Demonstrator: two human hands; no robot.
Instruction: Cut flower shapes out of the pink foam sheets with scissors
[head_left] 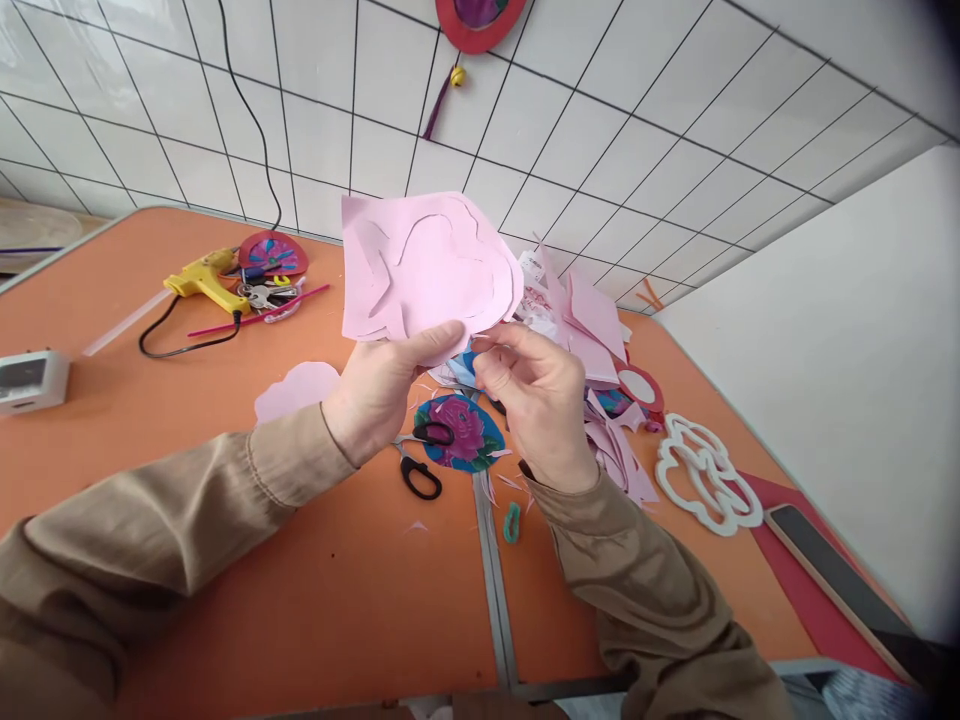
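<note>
My left hand (381, 388) grips a pink paper sheet (442, 262) by its lower edge, thumb on top. Curved, cloud-like cut lines run through the sheet, and some layers lift apart. At the sheet's lower right edge, my right hand (541, 402) is closed in a pinch; whatever lies between its fingertips is too small to make out. Below the hands are black-handled scissors (421, 480), partly over a blue oval piece with a pink rose (459, 432). A pink scalloped cutout (298, 390) rests beside my left wrist.
A yellow glue gun (206, 282) with a cord lies at left near keys (266, 295). Pink paper scraps (611, 450) pile up at right, near white cloud-shaped frames (705, 475) and a phone (832, 580). A teal clip (511, 523) sits by the table seam (491, 590).
</note>
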